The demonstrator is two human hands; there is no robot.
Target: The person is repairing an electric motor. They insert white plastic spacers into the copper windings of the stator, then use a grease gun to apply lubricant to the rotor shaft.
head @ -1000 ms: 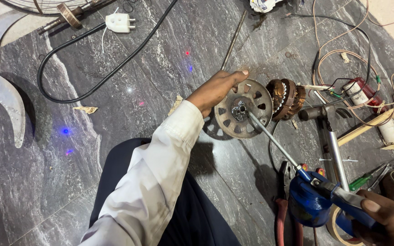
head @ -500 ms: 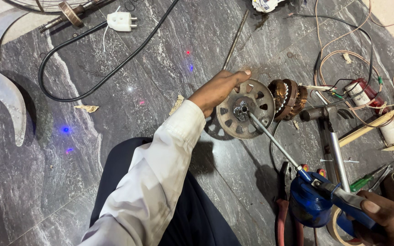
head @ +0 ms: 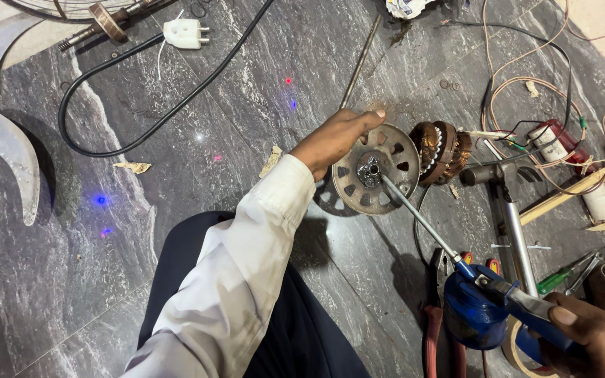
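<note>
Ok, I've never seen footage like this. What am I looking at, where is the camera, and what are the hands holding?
The camera sits on a person's head and looks down at their own two bare hands over a dark marble floor. The left hand, in a white sleeve, steadies a round perforated metal motor cover. The right hand has its grip on a blue oil can, whose long thin spout reaches the cover's centre. Beside the cover lies a copper-wound motor core. Around them lie a black cable with a white plug, a grey fan blade, red-handled pliers and loose wires.
</note>
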